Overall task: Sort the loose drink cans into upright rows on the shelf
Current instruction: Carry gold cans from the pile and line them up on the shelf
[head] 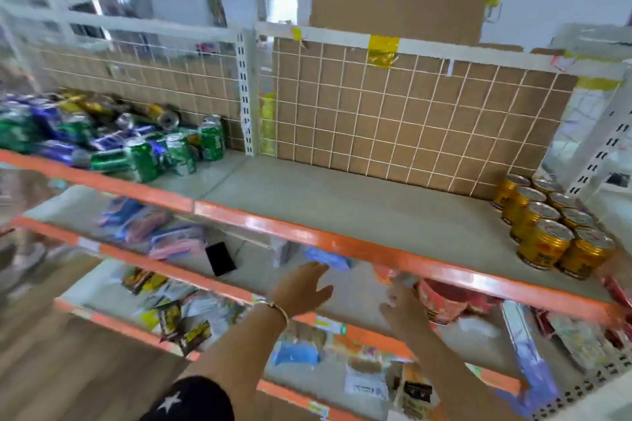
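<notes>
A heap of loose green, blue and gold drink cans (102, 137) lies at the left end of the top shelf (342, 215); a few green cans at its right edge stand upright. At the shelf's right end, gold cans (550, 225) stand upright in two rows. My left hand (302, 287) is below the shelf's orange front edge, fingers straight, holding nothing. My right hand (402, 309) is beside it, blurred, fingers spread and empty. Both hands are apart from any can.
A wire grid backed with cardboard (393, 120) closes the rear of the shelf. A black phone (220, 258) lies on the second shelf among snack packets. Red bowl-shaped packs (444, 301) sit under my right hand. Lower shelves hold mixed packets.
</notes>
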Tool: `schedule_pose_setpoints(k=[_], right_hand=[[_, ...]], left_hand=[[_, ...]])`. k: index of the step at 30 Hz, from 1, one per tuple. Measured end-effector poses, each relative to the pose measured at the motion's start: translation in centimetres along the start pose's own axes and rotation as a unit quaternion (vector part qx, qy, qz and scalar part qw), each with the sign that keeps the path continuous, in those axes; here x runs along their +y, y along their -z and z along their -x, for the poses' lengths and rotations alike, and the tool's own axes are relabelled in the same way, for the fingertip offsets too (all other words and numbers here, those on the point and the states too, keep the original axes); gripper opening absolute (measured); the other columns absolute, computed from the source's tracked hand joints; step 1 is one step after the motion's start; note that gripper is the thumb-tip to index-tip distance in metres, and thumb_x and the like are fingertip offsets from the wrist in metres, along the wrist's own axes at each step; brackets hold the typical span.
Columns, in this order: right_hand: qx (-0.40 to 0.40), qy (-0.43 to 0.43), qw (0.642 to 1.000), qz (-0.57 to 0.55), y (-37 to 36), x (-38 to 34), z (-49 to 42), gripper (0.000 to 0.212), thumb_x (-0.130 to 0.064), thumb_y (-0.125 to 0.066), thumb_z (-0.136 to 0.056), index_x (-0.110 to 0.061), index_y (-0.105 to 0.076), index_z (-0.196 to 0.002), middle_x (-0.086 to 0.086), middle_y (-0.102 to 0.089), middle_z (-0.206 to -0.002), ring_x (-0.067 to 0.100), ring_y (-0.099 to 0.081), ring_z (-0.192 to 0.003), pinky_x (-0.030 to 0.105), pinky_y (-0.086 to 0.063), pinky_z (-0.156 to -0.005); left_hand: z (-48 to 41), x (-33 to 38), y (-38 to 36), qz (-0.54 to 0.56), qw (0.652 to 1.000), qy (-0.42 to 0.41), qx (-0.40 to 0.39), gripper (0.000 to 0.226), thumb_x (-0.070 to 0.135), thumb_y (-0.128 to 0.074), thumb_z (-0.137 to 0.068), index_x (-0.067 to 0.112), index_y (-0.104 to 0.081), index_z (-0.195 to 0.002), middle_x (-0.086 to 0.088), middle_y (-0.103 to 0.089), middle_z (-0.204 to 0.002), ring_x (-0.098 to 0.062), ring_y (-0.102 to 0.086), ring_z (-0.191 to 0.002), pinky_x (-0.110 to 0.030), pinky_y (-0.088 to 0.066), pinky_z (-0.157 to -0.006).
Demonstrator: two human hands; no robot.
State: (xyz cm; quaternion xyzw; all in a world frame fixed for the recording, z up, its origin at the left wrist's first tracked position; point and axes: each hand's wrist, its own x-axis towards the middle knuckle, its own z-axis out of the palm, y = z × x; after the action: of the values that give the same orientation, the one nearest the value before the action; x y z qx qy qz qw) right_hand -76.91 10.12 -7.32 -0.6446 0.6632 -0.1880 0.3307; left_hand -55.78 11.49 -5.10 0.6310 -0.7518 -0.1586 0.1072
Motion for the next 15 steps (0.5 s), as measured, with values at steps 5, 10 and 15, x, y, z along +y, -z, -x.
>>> schedule_pose_setpoints(k=[5,10,15], right_hand=[[-0.063,0.102,0.985,0.120,-2.2,-10.8,-0.5,0.036,-0.020,-0.049,-0.087,-0.014,-0.049,-0.122,0.013,-0.058,-0.111,0.019,-0.051,-0.090,0.023,-0.027,-0.064],[-0.116,0.177,0.975,0.069,-5.5,-19.2,-1.8,0.024,-0.018,-0.054,-0.089,-0.013,-0.057,-0.112,0.004,-0.064,-0.097,0.019,-0.059,-0.087,0.010,-0.040,-0.064],[-0.155,0.186,0.966,0.094,-10.3,-23.9,-5.5,0.054,-0.022,-0.055,-0.083,-0.022,-0.046,-0.136,0.003,-0.057,-0.128,0.024,-0.055,-0.113,0.029,-0.044,-0.093]], left_hand=[[5.3,-6.9,7.8,0.018,0.990,0.082,0.117,0.049,0.034,-0.049,-0.089,0.003,-0.054,-0.127,-0.016,-0.058,-0.126,-0.020,-0.059,-0.115,-0.019,-0.032,-0.096],[8.1,-12.7,11.8,0.038,0.978,0.167,0.119,0.041,0.026,-0.055,-0.091,0.012,-0.052,-0.129,-0.007,-0.056,-0.129,-0.024,-0.051,-0.121,-0.029,-0.037,-0.101],[9.8,-17.1,13.0,0.068,0.970,0.212,0.095,0.034,0.025,-0.049,-0.091,0.020,-0.049,-0.125,-0.002,-0.057,-0.119,-0.023,-0.056,-0.110,-0.029,-0.045,-0.093]])
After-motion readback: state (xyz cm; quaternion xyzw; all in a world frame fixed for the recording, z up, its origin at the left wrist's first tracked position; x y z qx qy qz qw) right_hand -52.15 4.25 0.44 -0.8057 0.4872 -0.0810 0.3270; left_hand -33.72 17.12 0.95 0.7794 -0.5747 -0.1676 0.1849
